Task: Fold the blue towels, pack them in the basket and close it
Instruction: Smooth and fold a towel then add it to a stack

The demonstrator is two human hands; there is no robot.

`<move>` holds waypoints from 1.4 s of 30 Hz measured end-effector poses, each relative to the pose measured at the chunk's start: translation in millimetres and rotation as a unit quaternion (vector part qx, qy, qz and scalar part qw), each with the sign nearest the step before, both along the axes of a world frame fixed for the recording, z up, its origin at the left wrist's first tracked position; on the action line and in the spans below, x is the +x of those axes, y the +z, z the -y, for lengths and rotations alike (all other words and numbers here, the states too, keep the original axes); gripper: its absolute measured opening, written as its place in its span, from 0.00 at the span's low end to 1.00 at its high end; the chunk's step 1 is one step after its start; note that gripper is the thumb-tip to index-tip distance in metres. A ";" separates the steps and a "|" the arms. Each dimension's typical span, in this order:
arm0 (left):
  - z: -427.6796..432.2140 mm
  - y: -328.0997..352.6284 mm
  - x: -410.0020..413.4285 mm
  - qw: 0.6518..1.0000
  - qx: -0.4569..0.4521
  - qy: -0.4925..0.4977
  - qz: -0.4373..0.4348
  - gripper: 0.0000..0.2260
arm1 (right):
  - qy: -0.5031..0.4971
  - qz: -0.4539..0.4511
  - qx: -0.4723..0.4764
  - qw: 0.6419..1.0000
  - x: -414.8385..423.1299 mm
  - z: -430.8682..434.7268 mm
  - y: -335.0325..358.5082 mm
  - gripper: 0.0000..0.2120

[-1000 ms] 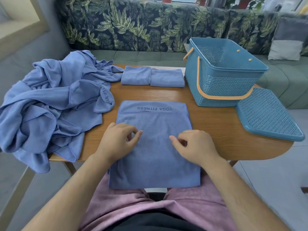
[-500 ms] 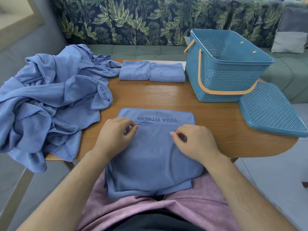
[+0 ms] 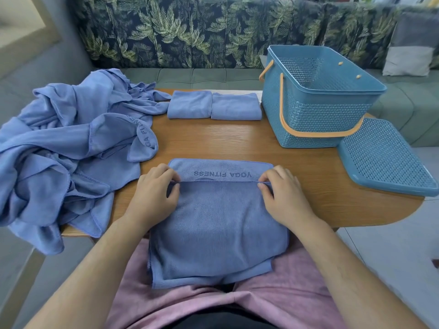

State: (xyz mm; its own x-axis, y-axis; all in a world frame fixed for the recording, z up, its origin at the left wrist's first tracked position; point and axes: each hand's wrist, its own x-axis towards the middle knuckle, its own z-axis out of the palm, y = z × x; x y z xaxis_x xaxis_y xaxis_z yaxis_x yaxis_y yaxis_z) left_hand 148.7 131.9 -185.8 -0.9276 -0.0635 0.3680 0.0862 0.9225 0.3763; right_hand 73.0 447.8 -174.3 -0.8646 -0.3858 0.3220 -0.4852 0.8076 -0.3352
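Your left hand (image 3: 154, 193) and right hand (image 3: 282, 193) pinch the towel (image 3: 218, 224) by its fold; lay it level with the hem just beyond them.

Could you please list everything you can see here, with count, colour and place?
half-folded towel: 1, blue, table's near edge
folded towels: 2, blue, side by side, far edge
unfolded towels: heap, blue, table's left
basket: 1, blue, orange handle, open, table's right
lid: 1, blue, beside the basket
table: 1, brown wood
sofa: 1, green, leaf-print back, behind table
cushion: 1, grey-white, on sofa, right
left hand: 1, pinching the half-folded towel's fold
right hand: 1, pinching the same fold
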 end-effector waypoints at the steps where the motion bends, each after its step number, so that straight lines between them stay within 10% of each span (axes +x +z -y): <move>1: 1.3 0.2 0.0 1.000 -0.001 -0.005 -0.003 0.05 | 0.008 0.002 -0.011 1.000 -0.4 -1.0 -0.1 0.04; 33: -3.7 4.8 0.9 0.998 -0.017 0.060 0.011 0.07 | -0.051 0.026 0.006 0.998 2.5 0.1 3.7 0.05; 42: -9.9 33.0 11.7 0.979 0.193 0.061 0.029 0.06 | -0.023 0.067 -0.137 0.988 2.7 -13.2 30.6 0.04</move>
State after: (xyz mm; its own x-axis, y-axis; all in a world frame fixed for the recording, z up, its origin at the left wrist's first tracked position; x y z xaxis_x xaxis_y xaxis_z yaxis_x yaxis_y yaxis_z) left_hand 160.4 141.8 -152.8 -0.9231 -0.2988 0.2422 -0.0474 0.7132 0.6994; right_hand 75.7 461.0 -143.6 -0.9208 -0.2594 0.2912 -0.3872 0.6971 -0.6034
